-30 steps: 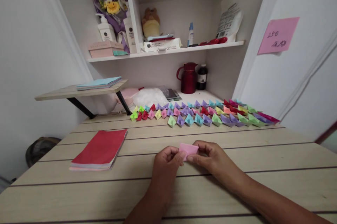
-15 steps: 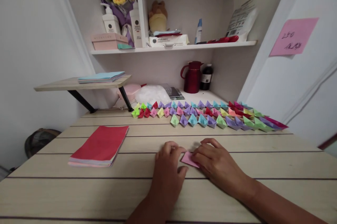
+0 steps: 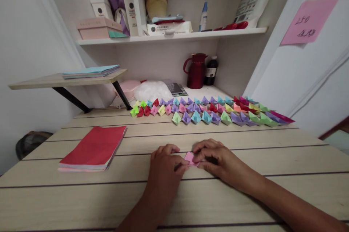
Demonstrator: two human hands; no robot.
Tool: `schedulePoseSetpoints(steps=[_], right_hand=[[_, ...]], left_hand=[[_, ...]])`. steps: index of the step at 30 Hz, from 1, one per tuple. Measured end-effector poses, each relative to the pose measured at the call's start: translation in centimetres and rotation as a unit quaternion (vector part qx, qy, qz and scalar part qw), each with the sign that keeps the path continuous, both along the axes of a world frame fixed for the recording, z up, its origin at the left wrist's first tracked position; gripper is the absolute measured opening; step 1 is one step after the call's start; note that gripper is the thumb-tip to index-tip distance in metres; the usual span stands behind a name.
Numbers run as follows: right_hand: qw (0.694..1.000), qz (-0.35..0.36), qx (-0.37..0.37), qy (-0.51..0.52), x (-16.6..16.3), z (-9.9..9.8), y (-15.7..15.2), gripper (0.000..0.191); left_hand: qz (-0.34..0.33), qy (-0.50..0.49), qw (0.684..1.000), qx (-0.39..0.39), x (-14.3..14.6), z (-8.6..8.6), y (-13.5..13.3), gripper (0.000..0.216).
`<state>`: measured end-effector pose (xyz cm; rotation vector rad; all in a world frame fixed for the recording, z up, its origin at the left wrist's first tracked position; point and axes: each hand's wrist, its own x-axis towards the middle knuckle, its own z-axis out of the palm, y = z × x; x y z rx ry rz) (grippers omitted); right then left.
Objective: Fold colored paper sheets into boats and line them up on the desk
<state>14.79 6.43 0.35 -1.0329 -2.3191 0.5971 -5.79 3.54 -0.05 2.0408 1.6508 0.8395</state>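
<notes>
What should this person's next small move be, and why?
Probably press a crease into the small folded pink paper with the right hand, while the left hand steadies it. The right fingers are at its right side, the left fingertips by its left edge, and the pale wooden tabletop beneath seems a firm surface to press against.

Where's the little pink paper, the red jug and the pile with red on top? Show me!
Pink paper (image 3: 189, 157): head view, on its uncovered face.
Red jug (image 3: 196, 74): head view, middle of its body.
Paper pile (image 3: 95, 146): head view, middle of its red top.
</notes>
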Motion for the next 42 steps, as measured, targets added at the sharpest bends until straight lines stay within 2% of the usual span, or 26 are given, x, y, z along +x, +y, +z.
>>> schedulePoseSetpoints(steps=[3,9,19,27,37,40,42], right_hand=[[1.0,-0.009,-0.018,0.024,-0.1,0.0,0.3,0.01],[0.999,-0.03,-0.006,0.029,-0.5,-0.2,0.6,0.018],[0.994,-0.085,0.052,-0.043,-0.8,-0.6,0.6,0.015],[0.982,-0.133,0.094,-0.101,-1.2,-0.7,0.9,0.023],[0.975,-0.147,0.121,-0.114,-1.4,-1.1,0.8,0.017],[0.981,-0.109,0.13,-0.099,-1.5,-1.0,0.5,0.006],[0.982,-0.078,0.144,-0.097,-1.6,-1.0,0.3,0.011]], left_hand=[[0.017,-0.017,1.0,-0.005,0.3,-0.1,0.2,0.016],[0.064,-0.011,0.998,-0.005,1.1,0.1,0.6,0.007],[0.082,0.017,0.996,0.022,1.5,-0.1,0.8,0.011],[0.096,0.039,0.994,0.042,1.7,-0.3,0.7,0.016],[0.102,0.153,0.982,0.041,2.1,0.3,-0.1,0.015],[0.101,0.155,0.982,0.043,2.1,0.2,-0.1,0.014],[0.096,0.148,0.983,0.044,2.0,0.1,-0.1,0.014]])
